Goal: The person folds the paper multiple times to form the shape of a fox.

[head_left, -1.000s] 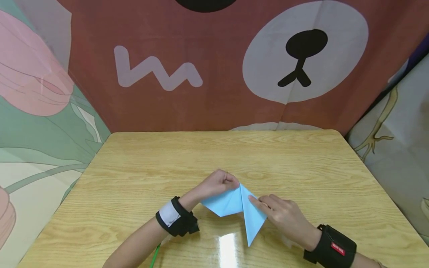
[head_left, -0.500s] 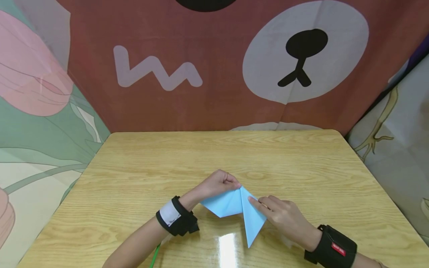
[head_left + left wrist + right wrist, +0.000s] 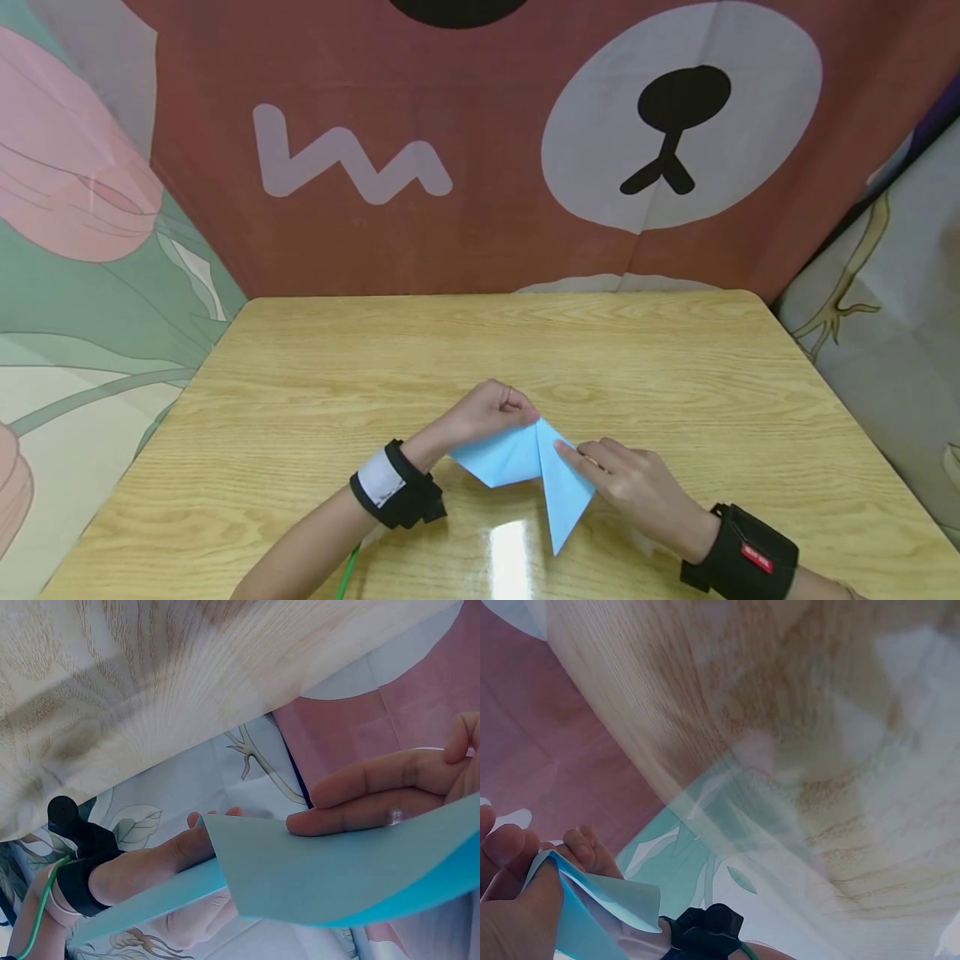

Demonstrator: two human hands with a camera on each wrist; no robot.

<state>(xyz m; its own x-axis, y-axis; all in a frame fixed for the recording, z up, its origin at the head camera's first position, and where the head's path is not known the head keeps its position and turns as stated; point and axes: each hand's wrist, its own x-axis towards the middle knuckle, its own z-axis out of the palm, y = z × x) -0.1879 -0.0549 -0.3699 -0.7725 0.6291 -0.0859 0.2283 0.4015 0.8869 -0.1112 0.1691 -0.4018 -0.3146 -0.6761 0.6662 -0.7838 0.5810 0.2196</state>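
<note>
A folded sheet of light blue paper is held up over the table, with a crease down its middle and a long pointed flap hanging on the right. My left hand pinches its upper edge near the peak, fingers curled in. On the flap's right side my right hand grips with one digit laid across the front and the others behind the edge. The left wrist view shows the paper edge-on below the left fingers. In the right wrist view the paper bends between both hands, partly hidden by the right one.
The wood-grain table reaches back to a brown cloth printed with a cartoon bear face. Black bands circle both wrists. A green cord runs beside the left forearm.
The paper's peak and hanging tip have dropped very slightly, and the left fingertips have shifted a little right. Both hands keep their hold.
</note>
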